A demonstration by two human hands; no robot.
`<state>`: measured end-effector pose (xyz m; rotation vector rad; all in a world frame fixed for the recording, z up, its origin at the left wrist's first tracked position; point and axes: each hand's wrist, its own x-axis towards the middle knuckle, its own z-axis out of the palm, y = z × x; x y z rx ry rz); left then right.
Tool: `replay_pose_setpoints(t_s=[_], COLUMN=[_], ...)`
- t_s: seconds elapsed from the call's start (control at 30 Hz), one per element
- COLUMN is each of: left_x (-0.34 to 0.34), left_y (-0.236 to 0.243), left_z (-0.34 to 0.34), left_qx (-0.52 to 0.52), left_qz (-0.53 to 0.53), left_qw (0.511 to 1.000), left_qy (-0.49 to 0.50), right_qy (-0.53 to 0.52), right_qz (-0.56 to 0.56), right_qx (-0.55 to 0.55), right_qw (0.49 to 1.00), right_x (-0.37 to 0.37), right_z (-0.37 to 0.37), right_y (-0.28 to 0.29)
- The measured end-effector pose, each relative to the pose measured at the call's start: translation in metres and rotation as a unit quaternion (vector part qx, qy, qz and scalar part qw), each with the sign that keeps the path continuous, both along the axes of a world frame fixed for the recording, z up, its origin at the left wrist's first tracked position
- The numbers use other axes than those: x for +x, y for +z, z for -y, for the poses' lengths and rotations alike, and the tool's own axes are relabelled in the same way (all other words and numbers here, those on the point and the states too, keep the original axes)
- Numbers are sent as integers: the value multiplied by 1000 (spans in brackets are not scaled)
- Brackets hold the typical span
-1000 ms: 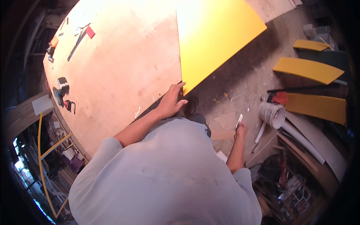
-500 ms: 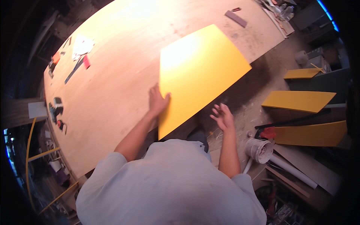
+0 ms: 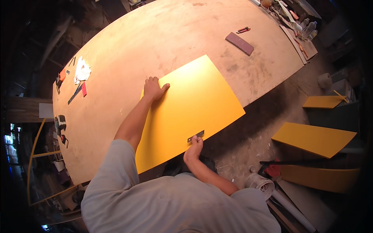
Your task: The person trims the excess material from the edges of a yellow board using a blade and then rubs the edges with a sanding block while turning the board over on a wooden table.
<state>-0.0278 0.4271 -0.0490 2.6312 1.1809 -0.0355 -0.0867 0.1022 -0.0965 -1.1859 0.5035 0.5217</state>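
A large yellow panel [image 3: 190, 97] lies on the wooden worktable, its near right edge overhanging the table's side. My left hand [image 3: 154, 90] grips its far left edge, thumb on the yellow face and fingers bent over the edge. Low over the near edge is my right hand [image 3: 195, 146], closed with thumb and fingers pinching a small dark flat metal blade [image 3: 196, 136]. The blade sits against the panel's surface or just above it; I cannot tell which. A hole shows near one end of the blade.
The worktable [image 3: 105, 97] carries a purple-brown block [image 3: 239, 43], a red utility knife [image 3: 243, 30], a white crumpled sheet [image 3: 82, 70] and a cordless drill [image 3: 60, 123]. Right of me stand more yellow boards [image 3: 314, 139] and a white bucket [image 3: 261, 184].
The yellow panel has shifted toward me and left, and my left hand now sits farther along its edge. My right hand has come in from the right, now pinching the blade over the panel.
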Motion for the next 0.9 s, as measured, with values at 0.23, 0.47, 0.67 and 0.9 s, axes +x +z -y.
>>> replay_pose_setpoints(t_s=[0.23,0.47,0.67,0.9], left_x=[8,-42,-138,-260], left_y=[17,82,240,233], left_z=[-3,-35,-50,55], left_qx=[-25,-53,-195,-368], left_qz=[-34,109,234,460], left_qw=[999,991,949,807], left_qy=[20,61,84,42], right_qy=[10,42,174,436], right_qz=[62,154,229,251], right_qx=[-14,88,209,177], right_qw=[998,983,935,846], right_x=[7,34,142,219], right_z=[11,4,-38,-65], right_y=[13,83,181,285])
